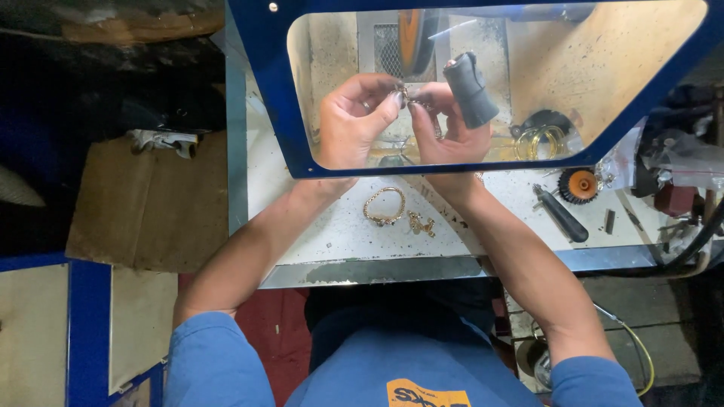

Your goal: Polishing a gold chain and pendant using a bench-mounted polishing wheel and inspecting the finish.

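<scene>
Left hand (351,120): pinching small gold chain piece (405,96).
Right hand (451,124): gripping same piece, black-sheathed thumb.
Below hands: gold bracelet (385,206) on worktop (332,234).

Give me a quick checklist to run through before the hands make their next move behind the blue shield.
1. Both hands on the small chain piece: ok, left hand and right hand pinch it at the fingertips.
2. Black finger guard on the right hand: ok, in place.
3. Orange wheel apart from the fingers: ok; spinning or not, cannot tell.
4. Blue-framed shield between face and work: ok.
5. Gold bracelet on the bench, apart from the hands: ok.
</scene>
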